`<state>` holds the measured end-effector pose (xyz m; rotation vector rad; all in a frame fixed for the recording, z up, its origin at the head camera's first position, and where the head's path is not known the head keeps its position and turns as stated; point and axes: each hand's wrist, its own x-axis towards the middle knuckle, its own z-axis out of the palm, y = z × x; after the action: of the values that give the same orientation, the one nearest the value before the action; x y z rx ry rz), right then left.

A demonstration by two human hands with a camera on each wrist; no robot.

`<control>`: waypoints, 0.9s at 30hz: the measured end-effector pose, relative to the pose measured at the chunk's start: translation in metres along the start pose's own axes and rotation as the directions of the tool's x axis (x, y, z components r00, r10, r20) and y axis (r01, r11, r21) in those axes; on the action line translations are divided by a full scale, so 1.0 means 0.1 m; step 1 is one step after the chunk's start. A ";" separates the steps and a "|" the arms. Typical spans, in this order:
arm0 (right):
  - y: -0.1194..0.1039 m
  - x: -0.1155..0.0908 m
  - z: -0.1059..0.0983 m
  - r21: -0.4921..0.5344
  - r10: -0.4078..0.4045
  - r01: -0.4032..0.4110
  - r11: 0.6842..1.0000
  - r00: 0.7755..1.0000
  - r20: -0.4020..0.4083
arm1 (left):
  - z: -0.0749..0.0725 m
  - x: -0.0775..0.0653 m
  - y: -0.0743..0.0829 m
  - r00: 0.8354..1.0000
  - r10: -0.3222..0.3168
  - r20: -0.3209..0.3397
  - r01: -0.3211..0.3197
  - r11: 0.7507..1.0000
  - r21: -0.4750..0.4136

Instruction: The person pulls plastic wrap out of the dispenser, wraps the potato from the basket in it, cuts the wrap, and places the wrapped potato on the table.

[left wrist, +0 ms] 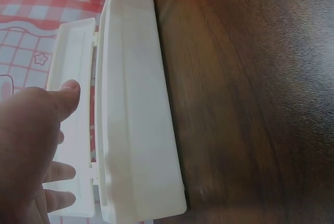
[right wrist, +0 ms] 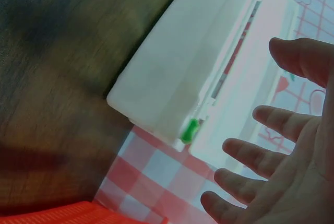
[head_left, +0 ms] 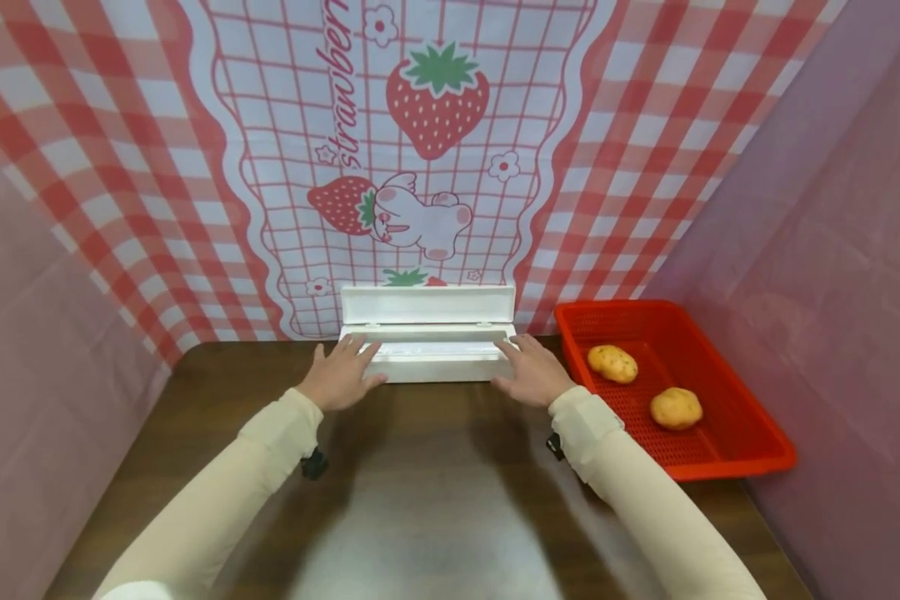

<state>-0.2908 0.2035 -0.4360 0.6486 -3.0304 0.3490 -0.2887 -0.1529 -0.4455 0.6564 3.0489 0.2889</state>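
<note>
A long white cling film dispenser (head_left: 442, 371) stands at the back of the table, its hinged lid (head_left: 428, 306) raised against the printed cloth. Inside it lies a whitish roll (head_left: 431, 348). A small green slider (right wrist: 190, 131) sits at the dispenser's right end. My left hand (head_left: 341, 375) spreads its fingers over the left end, fingertips overlapping the box in the head view. Over the right end, my right hand (head_left: 534, 372) likewise has its fingers spread. Neither hand holds anything.
A red plastic basket (head_left: 750, 417) stands on the right side of the table. Two potatoes, one farther back (head_left: 612, 364) and one nearer (head_left: 676, 408), lie in it. Behind the table hangs a strawberry-print checked cloth (head_left: 630, 150); pinkish cloth walls (head_left: 817, 275) flank the brown table (head_left: 420, 500).
</note>
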 end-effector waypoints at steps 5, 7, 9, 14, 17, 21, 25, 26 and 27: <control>0.02 0.15 0.11 0.001 0.001 -0.001 1.000 1.000 0.012 | 0.04 0.08 -0.03 1.000 0.000 -0.004 0.000 1.000 -0.003; 0.02 0.20 0.13 0.000 -0.002 0.002 1.000 1.000 0.016 | 0.06 0.12 -0.04 1.000 -0.005 -0.003 0.005 1.000 0.001; 0.00 0.24 0.15 0.001 -0.008 0.008 1.000 1.000 0.017 | 0.07 0.14 -0.04 1.000 -0.011 -0.002 0.011 1.000 0.002; -0.02 0.32 0.18 -0.027 -0.023 0.023 0.999 1.000 0.010 | 0.11 0.18 -0.07 1.000 -0.025 0.007 0.025 1.000 -0.004; -0.01 0.37 0.23 -0.067 -0.030 0.031 0.997 0.999 0.012 | 0.14 0.20 -0.09 0.999 -0.030 0.015 0.030 0.999 -0.011; 0.00 0.42 0.27 -0.080 -0.015 0.016 0.997 1.000 0.014 | 0.19 0.25 -0.12 0.999 -0.028 0.016 0.029 0.999 -0.020; 0.01 0.46 0.32 -0.078 0.014 -0.012 0.997 1.000 0.023 | 0.22 0.30 -0.13 1.000 -0.025 0.006 0.025 1.000 -0.017; 0.02 0.47 0.34 -0.081 0.021 -0.018 0.997 0.999 0.030 | 0.23 0.31 -0.14 1.000 -0.024 0.003 0.024 1.000 -0.015; 0.02 0.48 0.35 -0.083 0.026 -0.023 0.996 0.999 0.037 | 0.23 0.31 -0.14 1.000 -0.024 0.000 0.024 1.000 -0.013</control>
<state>-0.3341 0.1783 -0.4669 0.6196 -3.0722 0.2125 -0.3217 -0.1483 -0.4697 0.6181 3.0500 0.3086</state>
